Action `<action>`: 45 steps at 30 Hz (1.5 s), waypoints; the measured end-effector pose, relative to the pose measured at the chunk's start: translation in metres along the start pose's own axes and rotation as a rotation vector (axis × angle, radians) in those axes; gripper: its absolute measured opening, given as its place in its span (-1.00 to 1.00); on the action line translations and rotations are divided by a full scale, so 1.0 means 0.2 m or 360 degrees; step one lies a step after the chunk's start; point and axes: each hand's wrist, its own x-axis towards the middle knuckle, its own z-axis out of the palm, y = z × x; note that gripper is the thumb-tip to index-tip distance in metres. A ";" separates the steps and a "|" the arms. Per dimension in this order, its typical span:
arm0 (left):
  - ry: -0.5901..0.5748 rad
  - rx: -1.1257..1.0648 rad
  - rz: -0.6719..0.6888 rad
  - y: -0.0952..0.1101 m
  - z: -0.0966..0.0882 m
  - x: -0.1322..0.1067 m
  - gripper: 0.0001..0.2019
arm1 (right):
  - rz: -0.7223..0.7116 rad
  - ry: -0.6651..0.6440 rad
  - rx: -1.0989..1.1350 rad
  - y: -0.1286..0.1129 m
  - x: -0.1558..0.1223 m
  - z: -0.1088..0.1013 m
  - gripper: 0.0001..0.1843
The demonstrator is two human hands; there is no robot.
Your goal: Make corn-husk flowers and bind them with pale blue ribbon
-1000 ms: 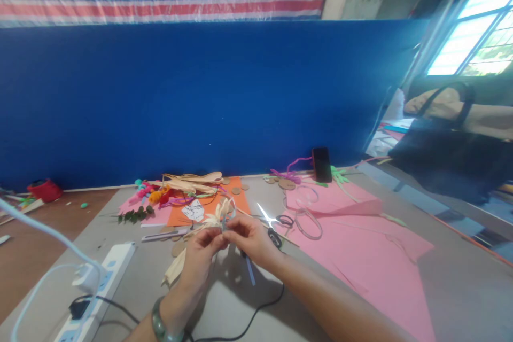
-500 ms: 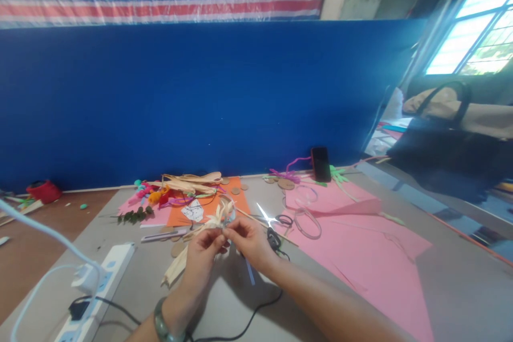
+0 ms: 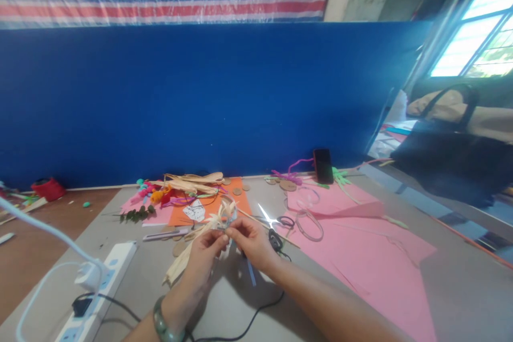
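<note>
Both my hands meet over the grey table and pinch a small flower [image 3: 222, 217] of pale dried-leaf strips. My left hand [image 3: 202, 261], with a green bangle at the wrist, is closed on its lower part. My right hand [image 3: 250, 243] is closed on it from the right, fingertips together. Loose pale strips [image 3: 176, 270] lie under my left hand. Scissors [image 3: 272, 222] with black handles lie just right of my right hand.
A white power strip [image 3: 102, 286] with a charger and cables lies at the left. Orange paper [image 3: 208, 206], pipe cleaners [image 3: 154, 194] and dried strips sit behind. Pink paper sheets [image 3: 360, 246] cover the right. A phone [image 3: 323, 165] leans on the blue partition [image 3: 200, 96]. A black cable [image 3: 248, 323] runs near my arms.
My hands stay together on the flower, with only small finger shifts. The camera view has drifted slightly.
</note>
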 end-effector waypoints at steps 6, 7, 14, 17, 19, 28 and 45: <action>-0.0161 -0.0176 -0.0165 0.02 -0.01 0.00 -0.76 | 0.0006 -0.0076 0.0112 -0.02 0.01 -0.01 -0.67; -0.0155 -0.0179 -0.0149 0.02 -0.01 0.00 -0.77 | -0.0001 -0.0085 0.0109 -0.03 0.01 -0.01 -0.67; 0.0030 0.0002 0.0157 -0.05 -0.02 0.01 -0.81 | -0.0110 -0.0017 -0.0037 -0.04 0.00 -0.01 -0.72; 0.0062 0.0013 0.0188 -0.07 -0.04 0.01 -0.82 | -0.0139 0.0004 -0.0079 -0.04 0.00 -0.01 -0.75; 0.0054 0.0003 0.0195 -0.07 -0.04 0.01 -0.83 | -0.0155 -0.0003 -0.0108 -0.04 -0.01 -0.01 -0.77; 0.0105 -0.0028 0.0210 -0.06 -0.03 0.01 -0.82 | -0.0349 0.0034 -0.0307 -0.02 -0.02 0.00 -0.84; 0.0251 -0.0409 0.0055 -0.05 0.00 0.00 -0.73 | -0.0577 0.0057 -0.0518 0.03 -0.02 0.01 -0.87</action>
